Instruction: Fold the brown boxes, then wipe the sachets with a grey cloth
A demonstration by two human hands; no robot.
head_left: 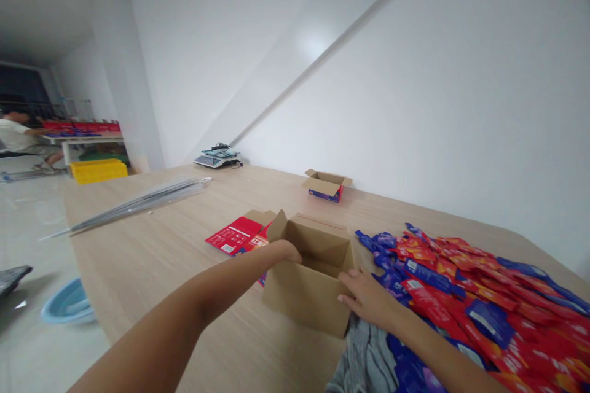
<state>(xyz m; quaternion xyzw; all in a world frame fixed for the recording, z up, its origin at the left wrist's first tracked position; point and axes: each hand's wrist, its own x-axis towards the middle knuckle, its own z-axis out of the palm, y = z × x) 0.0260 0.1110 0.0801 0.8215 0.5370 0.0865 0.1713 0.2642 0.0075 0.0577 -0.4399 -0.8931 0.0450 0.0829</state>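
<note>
A plain brown cardboard box [304, 298] stands open at the top on the table in front of me. My left hand [291, 252] reaches over its near wall; the fingers are hidden inside. At the near right corner, my right hand [362, 298] grips the rim, fingertips over the edge and thumb against the outer wall. Just right of the box lies a crumpled grey cloth [366, 356], partly under my right arm. A large heap of red and blue packets [442, 285] spreads beyond it. Behind the box's left side is a flattened red printed carton [237, 233].
A small open carton [325, 185] stands near the wall. Scales [217, 156] sit at the table's far end, with long thin rods in plastic [152, 199] along the left. On the floor are a blue basin [69, 302] and a yellow crate [99, 170]. A person [21, 135] sits far left.
</note>
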